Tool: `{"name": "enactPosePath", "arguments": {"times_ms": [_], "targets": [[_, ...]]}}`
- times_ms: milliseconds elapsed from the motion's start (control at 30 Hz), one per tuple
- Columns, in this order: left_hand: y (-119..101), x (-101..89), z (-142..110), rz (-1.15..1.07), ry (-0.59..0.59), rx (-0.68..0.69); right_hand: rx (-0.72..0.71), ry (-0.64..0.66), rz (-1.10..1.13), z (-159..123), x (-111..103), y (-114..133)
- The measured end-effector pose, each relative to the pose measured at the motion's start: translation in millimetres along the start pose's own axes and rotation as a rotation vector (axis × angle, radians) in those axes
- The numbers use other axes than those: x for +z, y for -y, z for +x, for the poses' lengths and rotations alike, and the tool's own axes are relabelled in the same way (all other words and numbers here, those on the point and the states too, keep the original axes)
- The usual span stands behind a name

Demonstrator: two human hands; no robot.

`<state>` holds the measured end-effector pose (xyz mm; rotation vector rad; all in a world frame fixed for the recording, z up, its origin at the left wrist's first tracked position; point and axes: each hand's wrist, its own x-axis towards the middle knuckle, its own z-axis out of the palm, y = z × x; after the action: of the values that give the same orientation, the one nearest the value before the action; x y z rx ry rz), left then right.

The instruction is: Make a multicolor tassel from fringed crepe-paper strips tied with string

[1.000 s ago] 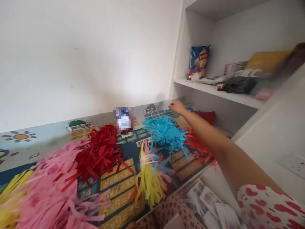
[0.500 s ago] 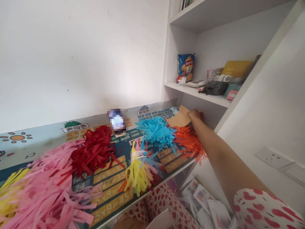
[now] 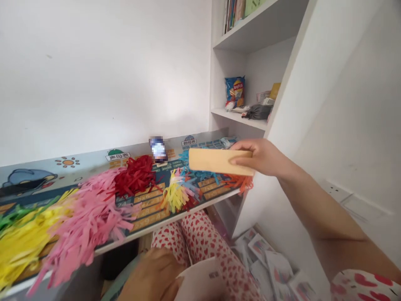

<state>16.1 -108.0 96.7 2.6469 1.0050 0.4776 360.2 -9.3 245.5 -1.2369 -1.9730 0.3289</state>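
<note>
My right hand is raised over the right end of the desk, fingers closed on a flat tan envelope held level. Beneath it lie blue fringe and orange fringe. My left hand rests low on my lap, blurred, touching a white sheet of paper; whether its fingers grip the sheet is unclear. Red, pink and yellow paper fringe piles cover the desk mat, with a small bound mixed-colour tassel at the front.
A white shelf unit stands right of the desk with a blue crisp bag, a dark pouch and books above. Printed papers lie on the floor by my legs. A small blurred item stands at the wall.
My right hand took the tan envelope from the desk's far right corner and lifted it toward me. The view swung left and down, bringing my left hand and lap into sight.
</note>
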Motion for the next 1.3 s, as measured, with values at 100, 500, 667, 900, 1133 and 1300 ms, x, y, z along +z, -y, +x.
{"name": "enactPosePath", "arguments": {"times_ms": [100,500,667,900,1133,1300], "targets": [[-44.4,-15.6,-2.8,0.080,-0.120,0.082,-0.070,0.205,0.038,-37.1,11.9,17.4],[-69.9,-45.1,28.9,0.012,0.042,-0.084,-0.143,0.593,0.385,-77.6,88.3,7.5],[-66.0,-48.0,23.8,-0.018,0.047,-0.129,-0.217,0.519,0.373,-70.2,100.9,4.8],[-60.0,-43.7,16.1,0.043,0.057,-0.161,-0.572,0.481,0.073,-54.0,114.7,28.4],[-54.1,-41.1,6.2,0.039,0.066,-0.209,-0.646,0.462,0.051,-48.1,134.9,45.2],[-46.5,-37.9,1.2,0.005,0.041,-0.221,-0.690,0.381,0.090,-52.8,146.4,39.0]]}}
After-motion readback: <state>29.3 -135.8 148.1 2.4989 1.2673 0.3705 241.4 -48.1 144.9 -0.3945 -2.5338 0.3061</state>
